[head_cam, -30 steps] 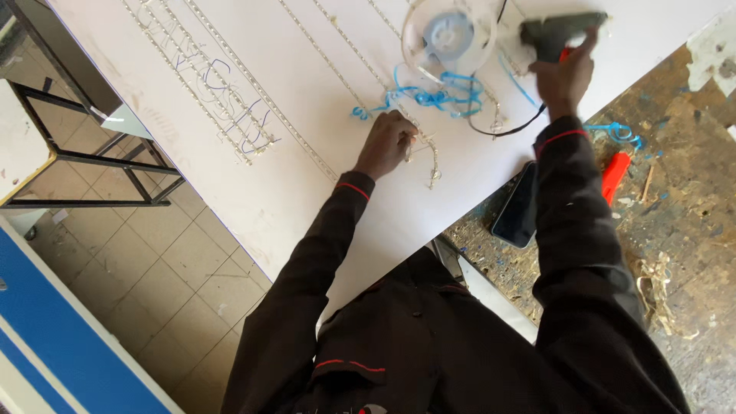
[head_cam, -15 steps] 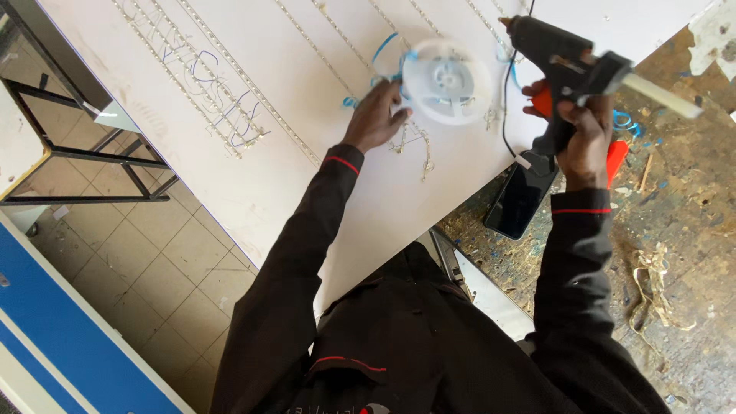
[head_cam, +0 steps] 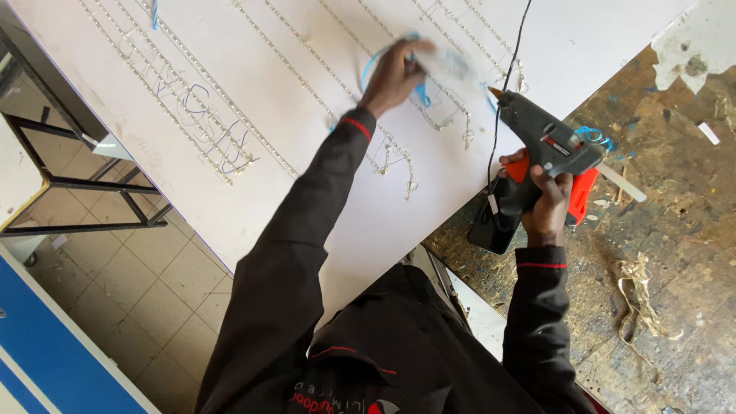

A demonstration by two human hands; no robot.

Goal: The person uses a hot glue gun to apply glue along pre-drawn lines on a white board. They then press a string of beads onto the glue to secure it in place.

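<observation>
My right hand [head_cam: 546,205] grips a black hot glue gun [head_cam: 546,139] with an orange trigger, held over the right edge of the white board [head_cam: 307,100]; its nozzle points up and left. A black cord [head_cam: 512,65] runs from the gun up across the board. My left hand [head_cam: 392,74] reaches out over the board's upper middle, fingers closed around a motion-blurred pale spool [head_cam: 452,65] trailing blue wire [head_cam: 369,63]. Rows of small LED lights [head_cam: 199,115] are strung in lines and letter shapes across the board.
A dark phone [head_cam: 489,230] lies at the board's edge below the gun, with an orange tool [head_cam: 584,195] beside it. The worn workbench [head_cam: 675,230] on the right holds wood shavings and scraps. A black metal frame [head_cam: 84,184] and tiled floor lie to the left.
My right hand brought the glue gun down and toward me, off the spool. My left hand moved up the board and took the spool, which now blurs as it moves.
</observation>
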